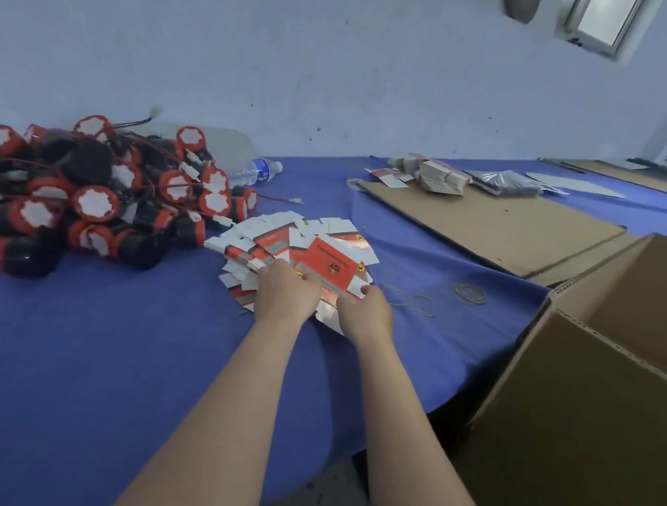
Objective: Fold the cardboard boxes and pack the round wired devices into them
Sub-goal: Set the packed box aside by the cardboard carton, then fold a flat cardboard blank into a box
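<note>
- On the blue-covered table (pixel 73 351), dead centre: loose pile of flat boxes (pixel 272 239), red-and-white, all unfolded, fanned out messily.
- Top blank (pixel 332 267) lies red face up at the near right of the pile, with both hands at its near edge.
- Right hand (pixel 365 312): thumb and fingers pinch the blank's near right corner.
- Left hand (pixel 286 295): knuckles up, fingers bent down onto the pile at the blank's left side. Whether it grips or only presses, I cannot tell.
- Round wired devices (pixel 86 199): big heap at left, just beside the pile, red rims, black bodies, leads tangled. None is in a box.
- Progress, as judged: barely begun. No erected box is in sight. The step in hand looks like picking one blank off the pile. Folding and packing all remain.
- Rubber bands (pixel 471 294) lie right of the pile.
- Water bottle (pixel 256 170) lies on its side behind the heap.
- Cardboard sheet (pixel 487 226) lies flat further right, with another bundle of blanks (pixel 439 177) at its far end.
- Brown carton (pixel 593 396) stands open at the right table edge.
</note>
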Tool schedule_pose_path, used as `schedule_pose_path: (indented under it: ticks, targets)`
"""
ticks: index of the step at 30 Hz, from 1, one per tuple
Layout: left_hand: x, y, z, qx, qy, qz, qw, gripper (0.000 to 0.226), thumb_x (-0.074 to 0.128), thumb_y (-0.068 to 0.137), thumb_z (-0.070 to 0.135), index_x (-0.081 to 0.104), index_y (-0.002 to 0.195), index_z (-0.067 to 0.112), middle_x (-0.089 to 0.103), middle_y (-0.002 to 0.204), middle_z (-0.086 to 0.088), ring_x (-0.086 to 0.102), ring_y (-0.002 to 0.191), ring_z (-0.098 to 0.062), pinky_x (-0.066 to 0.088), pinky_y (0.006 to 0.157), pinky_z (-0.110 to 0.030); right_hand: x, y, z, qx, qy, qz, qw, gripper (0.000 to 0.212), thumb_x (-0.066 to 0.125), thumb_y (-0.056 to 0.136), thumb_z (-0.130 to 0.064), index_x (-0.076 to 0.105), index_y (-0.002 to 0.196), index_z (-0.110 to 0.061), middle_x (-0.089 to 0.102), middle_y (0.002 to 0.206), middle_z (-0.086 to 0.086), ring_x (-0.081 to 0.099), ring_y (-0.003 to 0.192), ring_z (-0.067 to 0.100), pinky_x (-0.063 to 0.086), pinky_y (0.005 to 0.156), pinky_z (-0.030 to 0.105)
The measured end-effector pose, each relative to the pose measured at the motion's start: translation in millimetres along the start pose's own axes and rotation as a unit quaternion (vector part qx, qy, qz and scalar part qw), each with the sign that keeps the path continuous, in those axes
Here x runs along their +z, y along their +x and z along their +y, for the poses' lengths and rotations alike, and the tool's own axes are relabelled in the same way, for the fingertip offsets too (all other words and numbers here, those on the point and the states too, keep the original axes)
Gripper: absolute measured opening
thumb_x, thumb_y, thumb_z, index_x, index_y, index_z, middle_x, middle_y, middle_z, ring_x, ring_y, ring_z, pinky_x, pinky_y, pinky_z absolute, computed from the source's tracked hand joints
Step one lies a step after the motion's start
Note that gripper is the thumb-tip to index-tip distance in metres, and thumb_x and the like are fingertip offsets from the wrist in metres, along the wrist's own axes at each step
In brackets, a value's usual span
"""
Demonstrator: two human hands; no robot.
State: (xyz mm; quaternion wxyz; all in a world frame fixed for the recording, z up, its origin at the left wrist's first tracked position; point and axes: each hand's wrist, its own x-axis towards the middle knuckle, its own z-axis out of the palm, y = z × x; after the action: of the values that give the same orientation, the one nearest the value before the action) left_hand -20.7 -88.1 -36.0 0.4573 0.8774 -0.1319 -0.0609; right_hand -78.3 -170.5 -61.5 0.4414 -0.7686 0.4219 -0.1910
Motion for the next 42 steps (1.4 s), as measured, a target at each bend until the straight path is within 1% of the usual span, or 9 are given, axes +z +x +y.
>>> schedule_pose_path:
  ticks: [6, 12, 15, 19, 25, 28, 31, 38, 42]
  targets:
    - [7.8, 8.3, 2.8, -0.045, -0.100, -0.011, 0.994, 0.036, 0.048, 0.096, 0.019, 0.045, 0.128, 0.003, 0.058, 0.122, -0.015, 0.057, 0.106, -0.031, 0.047, 0.082, -0.039, 11.1, 6.6, 2.6, -0.082, -0.066, -0.033, 0.994, 0.044, 0.051, 0.091, -0.046, 0.059, 0.116, -0.011, 0.059, 0.120, 0.010, 0.051, 0.116, 0.031, 0.043, 0.098, 0.042]
    - [8.6, 21.4, -6.2, 0.020, 0.033, 0.115, 0.993, 0.038, 0.038, 0.100, 0.026, 0.060, 0.123, 0.007, 0.038, 0.140, -0.014, 0.038, 0.125, -0.032, 0.039, 0.097, -0.043, 19.1, 22.1, 5.9, -0.060, -0.189, 0.014, 0.980, 0.070, 0.040, 0.089, -0.064, 0.046, 0.134, -0.011, 0.033, 0.147, 0.017, 0.022, 0.140, 0.033, 0.018, 0.116, 0.044]
    - [2.8, 38.9, -12.2, -0.059, -0.134, 0.144, 0.979, 0.040, 0.043, 0.097, 0.017, 0.048, 0.134, 0.003, 0.035, 0.145, -0.015, 0.042, 0.128, -0.033, 0.041, 0.103, -0.042, 26.8, 25.2, 5.2, -0.080, -0.220, 0.061, 0.970, 0.063, 0.041, 0.094, -0.052, 0.038, 0.140, -0.010, 0.024, 0.153, 0.017, 0.013, 0.144, 0.032, 0.010, 0.118, 0.044]
    - [-2.3, 47.2, -18.1, -0.158, -0.409, 0.145, 0.887, 0.031, 0.044, 0.093, 0.010, 0.047, 0.123, 0.007, 0.059, 0.124, -0.013, 0.062, 0.106, -0.029, 0.053, 0.092, -0.046, 42.5, 25.8, -6.0, -0.188, -0.147, 0.060, 0.969, 0.058, 0.042, 0.097, -0.042, 0.032, 0.147, -0.015, 0.021, 0.157, 0.010, 0.010, 0.146, 0.027, 0.007, 0.119, 0.039]
    - [-11.6, 58.1, -27.7, -0.200, -0.457, 0.148, 0.854, 0.042, 0.055, 0.091, 0.019, 0.043, 0.128, 0.004, 0.063, 0.115, -0.013, 0.063, 0.082, -0.022, 0.055, 0.068, -0.036, 57.9, 31.5, -24.6, -0.216, -0.175, -0.005, 0.960, 0.061, 0.043, 0.093, -0.057, 0.035, 0.145, -0.026, 0.016, 0.159, 0.007, 0.005, 0.147, 0.029, 0.003, 0.118, 0.046]
    - [-14.5, 63.2, -28.1, -0.196, -0.444, 0.125, 0.865, 0.017, 0.064, 0.087, 0.020, 0.064, 0.098, 0.007, 0.069, 0.100, -0.011, 0.062, 0.067, -0.015, 0.049, 0.054, -0.028, 58.3, 34.0, -28.3, -0.207, -0.190, -0.050, 0.958, 0.073, 0.043, 0.087, -0.068, 0.027, 0.149, -0.033, 0.005, 0.161, 0.006, -0.001, 0.147, 0.030, 0.000, 0.117, 0.050]
    - [-12.4, 66.1, -24.9, -0.153, -0.384, 0.105, 0.904, 0.023, 0.065, 0.088, 0.024, 0.061, 0.067, 0.018, 0.069, 0.087, -0.008, 0.068, 0.081, -0.024, 0.057, 0.074, -0.039, 55.0, 36.4, -30.0, -0.212, -0.184, -0.064, 0.958, 0.071, 0.046, 0.085, -0.069, 0.027, 0.147, -0.041, 0.002, 0.161, 0.007, -0.003, 0.147, 0.030, 0.001, 0.117, 0.050]
    - [-3.5, 63.1, -20.1, -0.067, -0.278, 0.136, 0.948, 0.018, 0.056, 0.093, 0.021, 0.066, 0.102, 0.009, 0.069, 0.104, -0.006, 0.063, 0.100, -0.027, 0.053, 0.089, -0.046, 55.6, 36.1, -25.5, -0.218, -0.171, -0.042, 0.960, 0.067, 0.049, 0.085, -0.063, 0.027, 0.146, -0.044, -0.003, 0.161, 0.005, -0.008, 0.147, 0.027, -0.004, 0.117, 0.048]
    - [-4.5, 63.7, -20.7, -0.062, -0.284, 0.177, 0.940, 0.010, 0.057, 0.093, 0.020, 0.054, 0.095, 0.011, 0.059, 0.095, 0.000, 0.060, 0.091, -0.021, 0.054, 0.073, -0.037, 57.3, 35.1, -24.2, -0.211, -0.163, -0.025, 0.963, 0.072, 0.050, 0.084, -0.065, 0.028, 0.147, -0.040, -0.004, 0.161, 0.004, -0.008, 0.147, 0.026, -0.005, 0.116, 0.047]
